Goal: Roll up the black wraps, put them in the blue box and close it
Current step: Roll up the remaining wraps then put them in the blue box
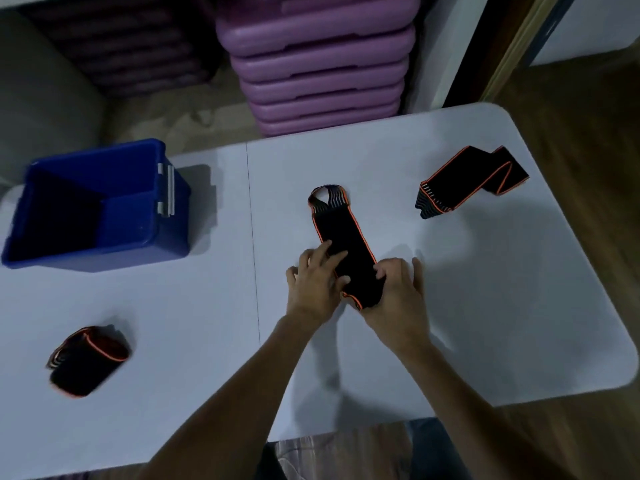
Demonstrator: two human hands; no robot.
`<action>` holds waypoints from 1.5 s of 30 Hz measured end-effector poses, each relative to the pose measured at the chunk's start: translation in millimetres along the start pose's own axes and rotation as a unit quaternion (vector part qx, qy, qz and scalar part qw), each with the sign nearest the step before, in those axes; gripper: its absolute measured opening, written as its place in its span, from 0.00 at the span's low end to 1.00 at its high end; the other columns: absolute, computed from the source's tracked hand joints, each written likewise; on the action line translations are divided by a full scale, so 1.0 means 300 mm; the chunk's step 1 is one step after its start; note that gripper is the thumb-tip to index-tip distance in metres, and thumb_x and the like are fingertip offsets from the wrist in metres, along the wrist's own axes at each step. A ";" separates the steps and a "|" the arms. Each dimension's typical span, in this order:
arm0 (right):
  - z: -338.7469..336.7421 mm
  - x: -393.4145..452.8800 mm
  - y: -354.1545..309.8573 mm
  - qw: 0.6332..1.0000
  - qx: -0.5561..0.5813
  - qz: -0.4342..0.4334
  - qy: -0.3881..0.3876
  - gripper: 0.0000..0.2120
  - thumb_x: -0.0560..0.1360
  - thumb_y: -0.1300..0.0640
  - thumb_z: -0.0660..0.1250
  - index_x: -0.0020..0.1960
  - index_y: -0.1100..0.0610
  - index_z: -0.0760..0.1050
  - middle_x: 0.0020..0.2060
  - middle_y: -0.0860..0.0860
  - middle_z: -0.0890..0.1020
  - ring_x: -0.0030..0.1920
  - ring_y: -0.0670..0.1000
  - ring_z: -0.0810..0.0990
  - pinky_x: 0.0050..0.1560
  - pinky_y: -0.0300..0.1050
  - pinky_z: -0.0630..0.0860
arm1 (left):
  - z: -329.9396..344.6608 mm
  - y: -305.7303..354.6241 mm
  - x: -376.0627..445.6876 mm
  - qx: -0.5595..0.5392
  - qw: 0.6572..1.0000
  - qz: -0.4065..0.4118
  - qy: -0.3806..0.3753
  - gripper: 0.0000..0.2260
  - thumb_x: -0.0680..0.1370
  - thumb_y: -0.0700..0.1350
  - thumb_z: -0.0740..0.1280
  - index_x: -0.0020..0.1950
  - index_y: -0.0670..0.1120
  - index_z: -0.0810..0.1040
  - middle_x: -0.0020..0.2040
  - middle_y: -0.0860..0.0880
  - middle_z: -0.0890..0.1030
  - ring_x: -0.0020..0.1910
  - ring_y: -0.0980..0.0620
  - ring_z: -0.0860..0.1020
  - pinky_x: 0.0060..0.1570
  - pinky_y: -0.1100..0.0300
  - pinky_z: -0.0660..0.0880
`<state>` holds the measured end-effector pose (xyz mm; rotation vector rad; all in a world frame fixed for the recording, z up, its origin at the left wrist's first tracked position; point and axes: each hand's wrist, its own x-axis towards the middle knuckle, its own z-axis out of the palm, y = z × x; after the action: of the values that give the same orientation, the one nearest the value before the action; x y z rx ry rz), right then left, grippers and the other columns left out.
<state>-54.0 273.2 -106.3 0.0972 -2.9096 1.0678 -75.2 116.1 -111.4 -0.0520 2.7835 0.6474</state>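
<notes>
A black wrap with orange edging (pixel 341 233) lies stretched out in the middle of the white table (pixel 485 289), its loop end pointing away from me. My left hand (pixel 317 282) and my right hand (pixel 398 289) both grip its near end, which is curled up into the start of a roll. A rolled black wrap (pixel 90 360) lies at the near left. Another black wrap (pixel 467 181), loosely folded, lies at the far right. The blue box (pixel 152 237) stands open at the far left, with no lid in sight.
A stack of purple plastic cases (pixel 322 64) stands on the floor beyond the table. The table has a seam (pixel 254 254) running down its middle. The wooden floor (pixel 588 116) shows on the right.
</notes>
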 end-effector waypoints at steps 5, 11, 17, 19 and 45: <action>-0.023 -0.059 0.011 0.995 0.045 -0.037 -0.078 0.35 0.58 0.34 0.76 0.52 0.55 0.66 0.48 0.45 0.69 0.51 0.40 0.63 0.61 0.61 0.74 | -0.065 -0.001 0.047 0.134 0.988 0.017 -0.079 0.33 0.78 0.61 0.65 0.80 0.60 0.55 0.83 0.52 0.47 0.81 0.44 0.44 0.75 0.34 0.53; -0.012 -0.104 0.020 0.988 0.088 -0.054 -0.117 0.30 0.65 0.43 0.77 0.59 0.54 0.68 0.53 0.48 0.71 0.55 0.52 0.72 0.54 0.45 0.74 | -0.111 0.007 0.097 0.160 0.981 -0.008 -0.111 0.38 0.77 0.56 0.69 0.81 0.60 0.51 0.83 0.44 0.42 0.81 0.40 0.39 0.75 0.37 0.51; -0.017 -0.062 0.037 0.978 0.034 -0.112 -0.174 0.17 0.72 0.55 0.72 0.59 0.56 0.75 0.53 0.48 0.69 0.54 0.52 0.73 0.56 0.50 0.77 | -0.109 -0.028 0.048 0.086 0.987 0.071 -0.119 0.35 0.75 0.55 0.72 0.79 0.61 0.60 0.83 0.48 0.47 0.81 0.44 0.46 0.75 0.43 0.54; -0.019 -0.051 0.029 0.975 0.042 -0.103 -0.194 0.19 0.72 0.57 0.73 0.62 0.54 0.74 0.56 0.46 0.64 0.55 0.49 0.73 0.59 0.44 0.75 | -0.097 -0.036 0.044 0.114 0.981 0.075 -0.138 0.37 0.75 0.57 0.72 0.79 0.63 0.57 0.83 0.50 0.45 0.81 0.44 0.45 0.76 0.43 0.53; -0.394 0.402 0.463 0.987 -0.075 -0.143 0.009 0.10 0.75 0.59 0.63 0.54 0.61 0.75 0.53 0.58 0.79 0.55 0.63 0.77 0.58 0.60 0.72 | 0.027 0.519 0.360 -0.207 0.971 -0.121 -0.004 0.28 0.74 0.66 0.63 0.61 0.45 0.75 0.59 0.44 0.80 0.61 0.42 0.76 0.59 0.44 0.75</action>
<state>-182.4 450.0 -98.6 0.4801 -2.8329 0.7988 -192.0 262.6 -82.2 -0.4619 2.5281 1.1406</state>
